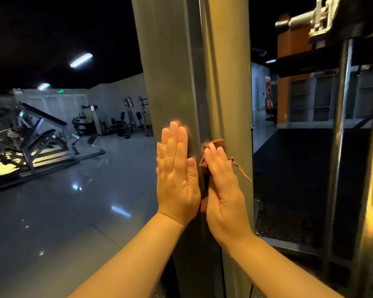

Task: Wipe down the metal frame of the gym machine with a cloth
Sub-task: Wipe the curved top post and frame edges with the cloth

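Note:
A broad upright metal post (181, 72) of the gym machine fills the middle of the head view, grey-green and smooth. My left hand (176, 173) lies flat on its left face, fingers straight and pointing up. Just to the right, my right hand (221, 190) presses a brown cloth (216, 143) against the post's right face with straight fingers. The cloth shows above the fingertips and along the hand's left edge, and a frayed strip (242, 172) hangs off to the right. Most of the cloth is hidden under the palm.
A second metal upright (340, 147) and a silver bracket (310, 20) stand at the right. Benches and other machines (41, 134) are across the glossy tiled floor (73, 211) at the left. Black matting (293, 179) lies behind the post at the right.

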A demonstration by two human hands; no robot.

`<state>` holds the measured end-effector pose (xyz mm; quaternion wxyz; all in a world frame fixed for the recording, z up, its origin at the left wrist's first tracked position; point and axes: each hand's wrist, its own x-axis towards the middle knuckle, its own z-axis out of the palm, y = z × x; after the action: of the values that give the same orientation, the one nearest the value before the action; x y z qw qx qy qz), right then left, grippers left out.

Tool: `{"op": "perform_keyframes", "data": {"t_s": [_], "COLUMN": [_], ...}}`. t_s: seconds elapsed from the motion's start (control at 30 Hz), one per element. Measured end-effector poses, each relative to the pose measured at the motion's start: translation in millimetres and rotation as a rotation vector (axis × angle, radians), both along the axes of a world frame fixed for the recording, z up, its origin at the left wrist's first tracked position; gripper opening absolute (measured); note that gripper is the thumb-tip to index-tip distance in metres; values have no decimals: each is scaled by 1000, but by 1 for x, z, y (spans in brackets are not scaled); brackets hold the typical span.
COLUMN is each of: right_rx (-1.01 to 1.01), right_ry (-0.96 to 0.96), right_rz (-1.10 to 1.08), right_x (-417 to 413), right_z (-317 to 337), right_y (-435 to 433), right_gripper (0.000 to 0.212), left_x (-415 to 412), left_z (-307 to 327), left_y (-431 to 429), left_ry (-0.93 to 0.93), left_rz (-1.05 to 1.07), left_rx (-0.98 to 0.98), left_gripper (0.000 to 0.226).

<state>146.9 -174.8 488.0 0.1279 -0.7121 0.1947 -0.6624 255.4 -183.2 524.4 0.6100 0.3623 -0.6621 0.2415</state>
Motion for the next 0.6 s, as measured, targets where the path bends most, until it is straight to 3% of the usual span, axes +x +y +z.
{"op": "perform_keyframes", "data": {"t_s": [0.17,0.27,0.37,0.5,0.6], "right_rx": [100,202,299,153,115], "right_ry": [38,43,-47,-158,-135], "right_rz": [-1,-5,45,90,102], "right_x": [-2,-3,-4,1,3], "right_z": [-89,-126,-105,-50,-70], "right_y": [11,21,24,15,10], "right_gripper": [84,83,72,56,52], "left_x": [-2,-3,-3,1,5], "left_z": [-27,-32,-45,-66,-76], "left_y": [-1,-1,3,4,3], "left_ry": [18,28,30,-8,-29], "left_rz": [10,-2,-4,7,31], "left_rx": [-5,11,34,49,47], "left_gripper": [55,54,54,55,55]}}
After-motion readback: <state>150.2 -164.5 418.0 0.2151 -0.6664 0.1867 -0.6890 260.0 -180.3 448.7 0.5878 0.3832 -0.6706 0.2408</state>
